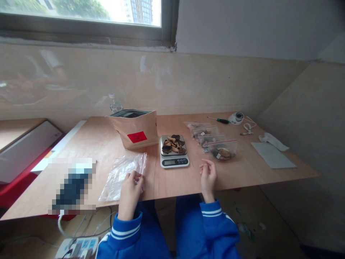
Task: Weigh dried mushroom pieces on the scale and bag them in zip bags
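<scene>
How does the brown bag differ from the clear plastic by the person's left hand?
The brown bag stands with its mouth open; the clear plastic lies flat. The brown bag is opaque and bears a red label; the clear plastic is see-through. The left hand touches the clear plastic, not the brown bag. Both rest on the wooden table.

A small indoor work corner, though whether in a home or an office cannot be told. A plain light-brown wooden desk (172, 183) stands against a glossy beige wall (205, 82), under a dark-framed window (81, 19) at upper left showing greenery and a tall building (137, 10). A white digital kitchen scale (175, 162) at the centre suggests weighing; a green-and-black-handled screwdriver (222, 121) and white dome camera (236, 118) at right, and a white-and-blue power strip (90, 244) at lower left, suggest general use.
</scene>
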